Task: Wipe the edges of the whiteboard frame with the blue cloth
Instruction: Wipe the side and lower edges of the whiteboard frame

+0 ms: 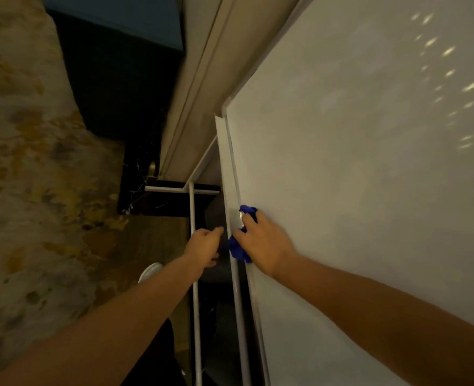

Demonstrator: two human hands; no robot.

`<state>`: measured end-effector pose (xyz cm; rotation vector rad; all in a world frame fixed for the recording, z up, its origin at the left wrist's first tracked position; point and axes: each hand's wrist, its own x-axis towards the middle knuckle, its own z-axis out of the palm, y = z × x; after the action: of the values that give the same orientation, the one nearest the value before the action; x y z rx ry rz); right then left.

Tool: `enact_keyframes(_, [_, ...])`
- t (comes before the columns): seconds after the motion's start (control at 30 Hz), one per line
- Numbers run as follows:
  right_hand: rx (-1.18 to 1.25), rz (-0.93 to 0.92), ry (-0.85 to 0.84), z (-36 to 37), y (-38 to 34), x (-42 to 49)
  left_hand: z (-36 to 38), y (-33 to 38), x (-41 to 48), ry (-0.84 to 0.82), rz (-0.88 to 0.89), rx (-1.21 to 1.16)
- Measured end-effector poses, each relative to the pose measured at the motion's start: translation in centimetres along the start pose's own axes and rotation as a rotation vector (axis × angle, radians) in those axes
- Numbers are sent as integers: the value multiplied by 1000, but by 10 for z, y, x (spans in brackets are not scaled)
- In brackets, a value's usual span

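A large whiteboard (pixel 355 162) fills the right side of the view, its pale frame edge (pixel 231 174) running down the middle. My right hand (pixel 263 243) presses a bunched blue cloth (pixel 238 250) against that frame edge; the cloth shows above and below my fingers. My left hand (pixel 203 243) is just left of the frame, fingers curled toward its outer side; whether it grips the frame is hidden.
White stand bars (pixel 192 246) run beneath the board, with a crossbar (pixel 174 188). A patterned carpet (pixel 35 176) lies to the left, dark furniture (pixel 113 87) behind it, and a pale wall trim (pixel 202 79). A white shoe (pixel 151 271) shows below.
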<state>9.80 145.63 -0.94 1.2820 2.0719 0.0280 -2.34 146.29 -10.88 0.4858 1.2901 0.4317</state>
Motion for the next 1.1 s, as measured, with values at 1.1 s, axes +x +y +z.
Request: enact_keyframes(1.1, [-314,84,-190,-110,178,359,-20,280,211,-153,-89,-501])
